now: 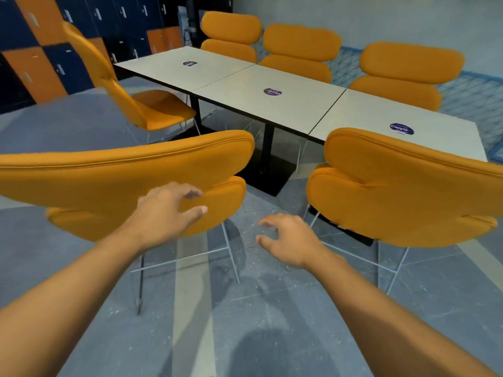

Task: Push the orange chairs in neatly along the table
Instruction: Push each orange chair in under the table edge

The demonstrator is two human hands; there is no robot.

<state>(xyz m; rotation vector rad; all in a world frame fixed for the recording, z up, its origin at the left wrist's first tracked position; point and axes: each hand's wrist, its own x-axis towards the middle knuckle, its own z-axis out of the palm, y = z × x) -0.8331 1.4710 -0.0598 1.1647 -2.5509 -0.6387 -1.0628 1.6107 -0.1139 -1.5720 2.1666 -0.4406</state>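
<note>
A long pale table (pixel 272 110) made of three joined tops runs from back left to right. Three orange chairs (pixel 299 47) stand tucked along its far side. On the near side, an orange chair (pixel 95 180) sits pulled out at the left, its back toward me. My left hand (pixel 166 210) lies against that chair's backrest with loosely spread fingers. My right hand (pixel 285 240) hovers in the gap between this chair and the near right orange chair (pixel 402 194), fingers loosely curled, holding nothing. A third near-side chair (pixel 141 104) stands turned sideways at the far left end.
Blue and orange lockers (pixel 54 50) line the back left wall. Black table pedestals (pixel 268 164) stand under the table between the chairs. The floor is grey tile with pale stripes. Thin metal chair legs (pixel 231 257) spread out near my hands.
</note>
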